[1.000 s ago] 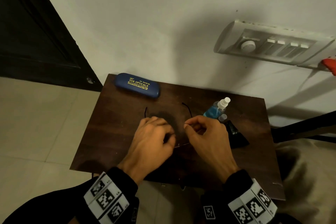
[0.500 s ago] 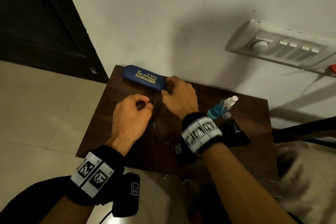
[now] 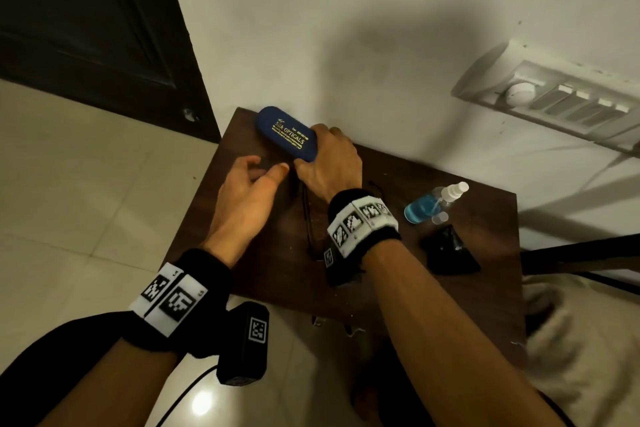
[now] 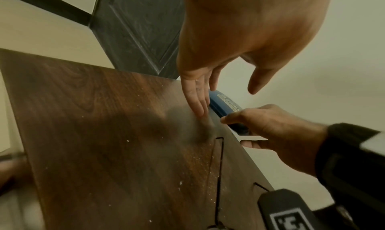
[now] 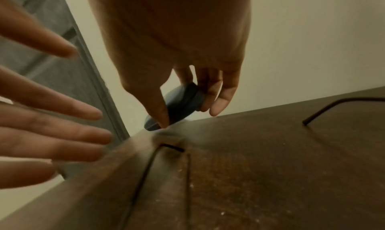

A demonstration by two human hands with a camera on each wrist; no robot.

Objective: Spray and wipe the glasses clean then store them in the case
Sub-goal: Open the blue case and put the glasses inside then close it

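A blue glasses case (image 3: 282, 130) with gold lettering lies at the table's far left corner, against the wall. My right hand (image 3: 311, 153) grips its right end, thumb on the near side and fingers over the far side; the right wrist view shows the case (image 5: 183, 100) closed in that grip. My left hand (image 3: 266, 166) hovers open just in front of the case, its fingers (image 4: 195, 100) straight and holding nothing. The thin black glasses (image 3: 306, 215) lie on the table with temples unfolded, partly hidden under my right wrist.
The small dark wooden table (image 3: 221, 218) stands against a white wall. A spray bottle (image 3: 433, 204) of blue liquid lies at the right, a black cloth (image 3: 450, 253) in front of it. A dark door (image 3: 86, 10) is at the left, and a switch panel (image 3: 554, 104) is on the wall.
Both hands let go of the glasses, which stay on the table, and moved to the far left corner. The right hand took hold of the case's end; the left hand opened.
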